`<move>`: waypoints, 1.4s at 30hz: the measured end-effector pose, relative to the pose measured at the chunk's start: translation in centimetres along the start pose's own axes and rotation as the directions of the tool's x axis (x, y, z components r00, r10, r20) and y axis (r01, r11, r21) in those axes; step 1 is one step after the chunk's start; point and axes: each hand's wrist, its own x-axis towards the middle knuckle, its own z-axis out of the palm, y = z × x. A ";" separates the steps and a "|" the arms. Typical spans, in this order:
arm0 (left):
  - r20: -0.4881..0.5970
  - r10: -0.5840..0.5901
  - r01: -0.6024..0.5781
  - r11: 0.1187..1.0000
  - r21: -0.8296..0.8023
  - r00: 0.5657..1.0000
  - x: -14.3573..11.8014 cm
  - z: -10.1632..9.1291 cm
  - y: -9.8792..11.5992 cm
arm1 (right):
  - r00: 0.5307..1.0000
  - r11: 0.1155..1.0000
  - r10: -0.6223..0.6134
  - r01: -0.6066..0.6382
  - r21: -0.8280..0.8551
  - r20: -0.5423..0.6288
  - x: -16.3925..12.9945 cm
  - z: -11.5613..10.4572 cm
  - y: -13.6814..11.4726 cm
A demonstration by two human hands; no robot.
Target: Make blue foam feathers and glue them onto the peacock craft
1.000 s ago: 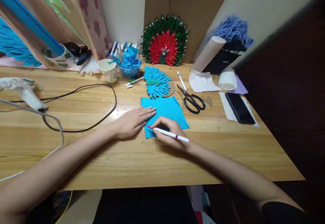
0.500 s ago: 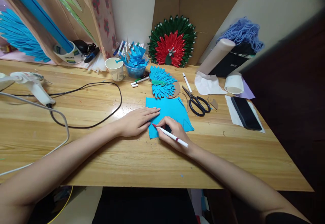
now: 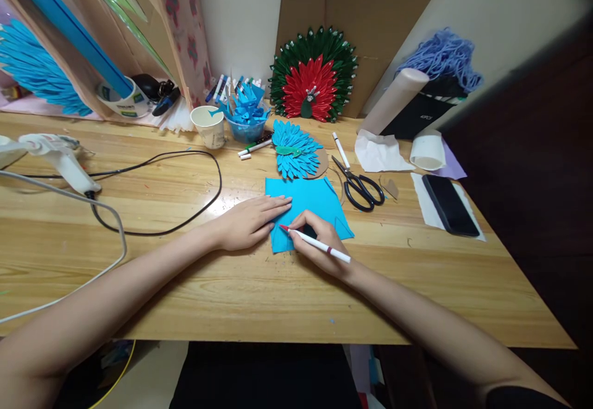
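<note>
Wood table (image 3: 208, 298) fills most of view. Cardboard panel (image 3: 370, 20) stands at back, red/green petal fan (image 3: 312, 78) upright in front of it. Blue sheet (image 3: 310, 196) lies flat on table nr. ctr, lines drawn at its lower R corner. L hand (image 3: 245, 222): palm down, fingers extended, tips on L part of sheet, gripping nothing. R hand (image 3: 325, 235): over lower part of sheet, thumb + fingers clamped on the marker (last entry). White glue gun (image 3: 60, 160) lies far L. Blue petal pc. (image 3: 300, 163), w/ green strip (image 3: 288, 151) across it, sits just behind sheet, partly over brown card (image 3: 323, 165). Black phone (image 3: 451, 205) at R, on white paper. Scissors (image 3: 359, 189), black handles, btwn petal pc. and phone. Tub (image 3: 245, 130) of blue scraps, back L; paper cup (image 3: 207, 128) just beside it. White marker (image 3: 320, 245): slanted, red tip over sheet nr. L thumb; can't tell if tip touches.
</note>
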 end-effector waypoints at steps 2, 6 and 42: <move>0.001 0.000 0.000 1.000 -0.003 1.000 0.0 0.0 0.0 | 1.000 1.000 0.027 -0.027 -0.015 0.002 0.1 -0.1 0.0; 0.005 0.001 -0.001 1.000 -0.009 1.000 0.1 -0.1 0.1 | 0.999 0.998 -0.039 0.040 -0.044 0.016 0.2 0.0 0.1; 0.000 0.002 -0.002 1.000 -0.018 1.000 0.0 -0.2 0.1 | 0.957 0.967 -0.240 0.251 -0.044 0.164 0.1 0.1 -0.3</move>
